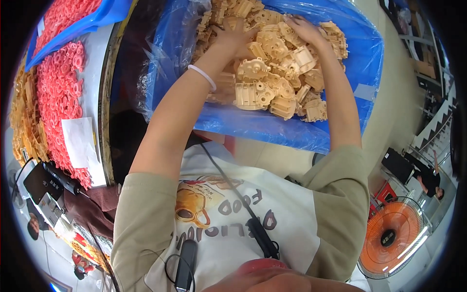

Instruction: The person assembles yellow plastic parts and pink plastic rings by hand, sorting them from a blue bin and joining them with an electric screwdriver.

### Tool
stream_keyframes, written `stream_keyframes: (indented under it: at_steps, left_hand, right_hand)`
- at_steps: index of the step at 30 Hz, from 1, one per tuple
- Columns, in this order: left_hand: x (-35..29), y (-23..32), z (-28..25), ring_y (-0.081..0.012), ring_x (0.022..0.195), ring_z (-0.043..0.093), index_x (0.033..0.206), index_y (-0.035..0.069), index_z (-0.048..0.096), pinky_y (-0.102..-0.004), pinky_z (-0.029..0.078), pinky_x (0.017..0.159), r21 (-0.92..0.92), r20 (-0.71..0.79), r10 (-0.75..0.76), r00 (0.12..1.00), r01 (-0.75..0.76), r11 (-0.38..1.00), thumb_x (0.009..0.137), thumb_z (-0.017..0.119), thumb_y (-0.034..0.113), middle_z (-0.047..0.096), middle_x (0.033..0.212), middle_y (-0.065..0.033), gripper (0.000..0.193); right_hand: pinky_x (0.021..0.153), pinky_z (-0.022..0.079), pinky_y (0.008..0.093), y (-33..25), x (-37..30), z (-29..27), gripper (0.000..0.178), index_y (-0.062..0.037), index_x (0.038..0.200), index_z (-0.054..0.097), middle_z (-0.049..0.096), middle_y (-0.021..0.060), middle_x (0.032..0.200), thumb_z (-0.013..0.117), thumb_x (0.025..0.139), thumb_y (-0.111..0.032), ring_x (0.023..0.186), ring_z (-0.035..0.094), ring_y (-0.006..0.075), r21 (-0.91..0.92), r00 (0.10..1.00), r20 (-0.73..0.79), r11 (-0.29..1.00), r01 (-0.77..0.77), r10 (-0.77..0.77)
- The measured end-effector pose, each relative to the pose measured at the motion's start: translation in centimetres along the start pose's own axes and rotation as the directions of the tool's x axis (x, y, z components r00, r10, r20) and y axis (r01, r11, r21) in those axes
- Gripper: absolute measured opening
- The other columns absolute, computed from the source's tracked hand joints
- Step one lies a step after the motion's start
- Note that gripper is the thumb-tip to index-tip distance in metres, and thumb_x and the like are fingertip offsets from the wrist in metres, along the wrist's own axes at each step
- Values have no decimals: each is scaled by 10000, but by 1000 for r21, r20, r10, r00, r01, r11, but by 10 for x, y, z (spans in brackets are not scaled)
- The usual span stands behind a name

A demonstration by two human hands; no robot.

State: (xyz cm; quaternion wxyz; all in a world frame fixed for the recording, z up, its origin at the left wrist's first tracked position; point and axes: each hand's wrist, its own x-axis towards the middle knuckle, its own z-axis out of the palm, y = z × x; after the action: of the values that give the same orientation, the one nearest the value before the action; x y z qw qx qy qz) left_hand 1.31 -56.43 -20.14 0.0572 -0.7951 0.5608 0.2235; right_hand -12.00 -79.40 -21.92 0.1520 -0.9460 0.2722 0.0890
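A heap of cream-coloured moulded plastic housings (255, 95) fills the middle of a blue bin (360, 61) lined with clear plastic film. My left hand (234, 38) lies on the far left part of the heap, its fingers spread over the pieces. On the far right side, my right hand (305, 33) rests against the housings with its fingers stretched out. Neither hand visibly grips a piece. The parts under my fingers are partly hidden.
To the left, a table holds a large pile of small pink plastic rings (61, 92), a white paper sheet (80, 141) and a blue tray (104, 14) with more rings. An orange fan (391, 236) stands at the lower right. Other people are in the background.
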Motion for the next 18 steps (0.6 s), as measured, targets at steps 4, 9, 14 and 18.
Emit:
stream_keyframes:
  at_steps: [4, 9, 14, 18]
  left_hand:
    - [4, -17, -1, -491, 1300, 227, 1393, 359, 329, -718, 239, 970, -76, -10, 108, 994, -109, 991, 556, 708, 663, 173, 1491, -120, 967]
    - [-22, -9, -21, -466, 1267, 316, 1388, 391, 327, -661, 307, 971, -40, 153, 76, 985, -71, 997, 559, 801, 435, 167, 1504, -106, 956]
    - [-3, -6, -17, -430, 1222, 387, 1385, 374, 337, -652, 336, 953, -76, 140, 114, 984, -105, 992, 559, 798, 365, 201, 1493, -56, 947]
    - [-19, -31, -8, -439, 1186, 435, 1352, 336, 393, -696, 331, 910, -120, 87, 83, 993, -72, 990, 530, 810, 298, 234, 1467, -51, 923]
  right_hand:
    - [1070, 288, 445, 9, 27, 3, 797, -150, 1322, 484, 377, 136, 1417, 417, 773, -724, 1300, 367, 320, 18, 911, 390, 988, -154, 135]
    - [1062, 296, 469, -17, 45, -2, 833, -195, 1391, 383, 408, 186, 1382, 462, 756, -728, 1305, 344, 363, 21, 932, 336, 988, -154, 138]
    - [1057, 256, 534, 42, 61, 48, 789, -348, 1404, 320, 217, 102, 1500, 468, 736, -740, 1354, 266, 307, -270, 929, 198, 929, -254, 312]
    - [851, 495, 459, -38, 43, -19, 482, -86, 1158, 578, 629, 107, 1104, 669, 786, -380, 966, 619, 288, 7, 957, 275, 995, -101, 95]
